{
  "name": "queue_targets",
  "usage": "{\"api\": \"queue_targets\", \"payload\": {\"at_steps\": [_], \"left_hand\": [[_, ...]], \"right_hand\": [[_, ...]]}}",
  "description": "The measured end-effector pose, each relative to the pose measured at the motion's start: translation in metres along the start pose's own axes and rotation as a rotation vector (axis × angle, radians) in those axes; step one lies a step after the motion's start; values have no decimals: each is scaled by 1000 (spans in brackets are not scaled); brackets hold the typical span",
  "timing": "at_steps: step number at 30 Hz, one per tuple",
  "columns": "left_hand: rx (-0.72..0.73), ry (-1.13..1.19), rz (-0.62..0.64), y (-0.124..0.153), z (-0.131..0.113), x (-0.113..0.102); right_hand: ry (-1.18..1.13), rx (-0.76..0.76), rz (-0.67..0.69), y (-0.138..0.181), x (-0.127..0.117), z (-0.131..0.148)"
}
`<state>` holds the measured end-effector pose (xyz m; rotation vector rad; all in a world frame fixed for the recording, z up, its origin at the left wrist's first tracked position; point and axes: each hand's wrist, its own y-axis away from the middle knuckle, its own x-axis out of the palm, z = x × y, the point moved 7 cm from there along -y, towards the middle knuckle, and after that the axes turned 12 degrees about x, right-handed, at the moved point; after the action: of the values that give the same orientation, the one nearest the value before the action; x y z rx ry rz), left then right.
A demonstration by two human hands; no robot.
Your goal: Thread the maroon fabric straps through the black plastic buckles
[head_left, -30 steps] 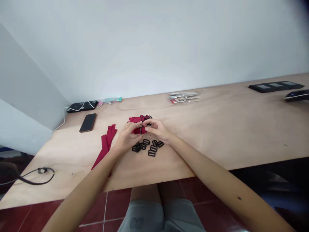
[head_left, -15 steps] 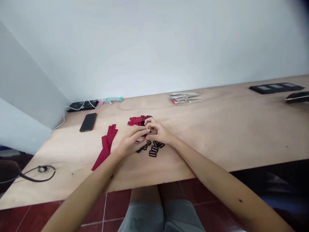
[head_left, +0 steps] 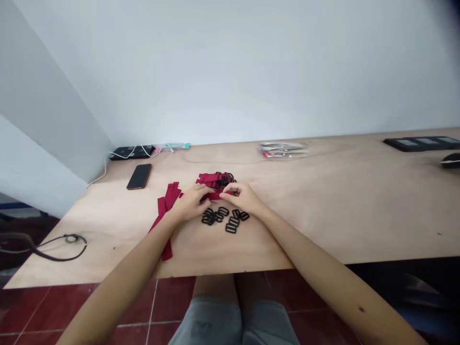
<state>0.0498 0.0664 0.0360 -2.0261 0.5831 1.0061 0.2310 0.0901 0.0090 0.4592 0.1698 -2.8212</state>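
Between my two hands a short red fabric strap is stretched sideways. My left hand pinches its left part, and my right hand pinches its right end with thumb and forefinger. Just behind lies a pile of red straps with black buckles on them. In front of my hands are several loose black hook-shaped buckles and several black slide buckles. More red straps lie crossed on the left, partly under my left forearm.
On the wooden table a phone lies at the left. Black boxes with a white cable stand behind it. Plastic packets lie near the wall. A black device is at far right, and a looped cable at front left.
My hands have moved apart from close together, and the red strap now shows stretched between them. The loose buckles are more visible. The camera view has shifted slightly.
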Motion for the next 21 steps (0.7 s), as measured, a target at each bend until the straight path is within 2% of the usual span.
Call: {"api": "queue_targets", "payload": {"at_steps": [3,8,10,15,19,21], "left_hand": [[42,35,24,-2,-4,8],[-80,69,-67,-5,5,3],[-136,70,-120,-4,11,-2],[-172,61,-183,-2,15,-7],[-179,85,-199,-3,13,-8],[-183,99,-214,-3,12,-9]], "right_hand": [[2,-15,35,0,7,1],[-133,-28,15,4,4,6],[-81,-51,50,8,6,10],[173,-130,268,18,25,17],[226,-184,245,17,21,19],[271,-206,286,19,20,18]]}}
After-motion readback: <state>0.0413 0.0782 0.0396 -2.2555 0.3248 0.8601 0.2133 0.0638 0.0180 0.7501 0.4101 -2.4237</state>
